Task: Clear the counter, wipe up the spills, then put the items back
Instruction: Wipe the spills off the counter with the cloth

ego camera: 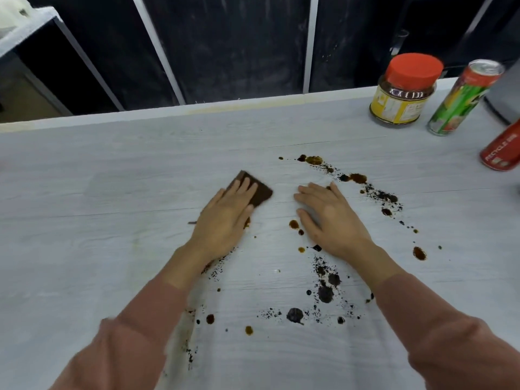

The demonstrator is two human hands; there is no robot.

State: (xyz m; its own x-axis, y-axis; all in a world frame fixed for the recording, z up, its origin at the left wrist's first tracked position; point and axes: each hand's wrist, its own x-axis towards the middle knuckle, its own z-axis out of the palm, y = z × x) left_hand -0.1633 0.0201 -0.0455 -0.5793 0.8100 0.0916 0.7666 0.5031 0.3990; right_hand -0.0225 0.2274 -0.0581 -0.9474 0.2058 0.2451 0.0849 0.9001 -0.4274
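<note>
Red can (502, 150), sideways, lettering perhaps "RECYCLE", near green can (461, 101).

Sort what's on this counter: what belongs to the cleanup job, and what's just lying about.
In the job:
left hand pressing the brown cloth
right hand flat on the counter
dark spills
jar, green can, red can, set aside

Lying about:
grey object at right edge

Cloth (254, 190) under left hand (225, 218); right hand (329, 218) beside; jar (402, 91), cans far right.
</note>
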